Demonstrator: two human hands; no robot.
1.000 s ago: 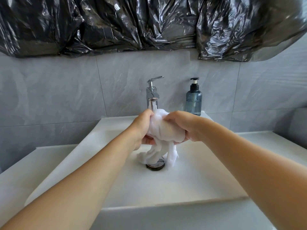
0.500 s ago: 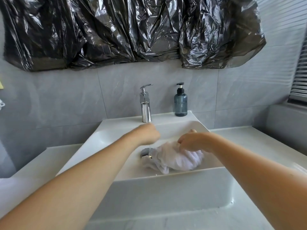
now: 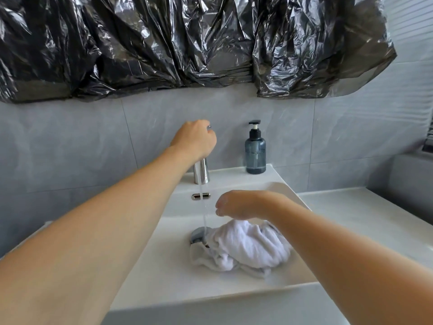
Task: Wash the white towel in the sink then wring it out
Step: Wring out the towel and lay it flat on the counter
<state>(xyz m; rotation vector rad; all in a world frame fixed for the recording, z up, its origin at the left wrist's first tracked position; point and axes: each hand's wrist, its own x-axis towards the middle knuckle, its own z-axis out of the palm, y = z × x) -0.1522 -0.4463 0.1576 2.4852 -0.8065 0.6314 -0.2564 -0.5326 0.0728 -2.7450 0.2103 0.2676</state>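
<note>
- Gripping the faucet point(image 3: 201, 171) handle, my left hand point(image 3: 195, 139) curls over it.
- My right hand point(image 3: 239, 204) hovers loosely open, empty, above the white towel point(image 3: 246, 247) bunched beside the sink point(image 3: 164, 266) drain.

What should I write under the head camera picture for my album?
Left hand on the tap, water running beside the white towel in the sink.

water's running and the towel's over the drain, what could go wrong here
1. The towel lies bunched against the drain; if it slides over, the sink may fill.
2. The stream lands on the drain edge, barely on the towel, so most of the cloth may stay unrinsed.
3. The right hand hovers above the towel, not holding it, while the left hand grips the tap handle.
</note>
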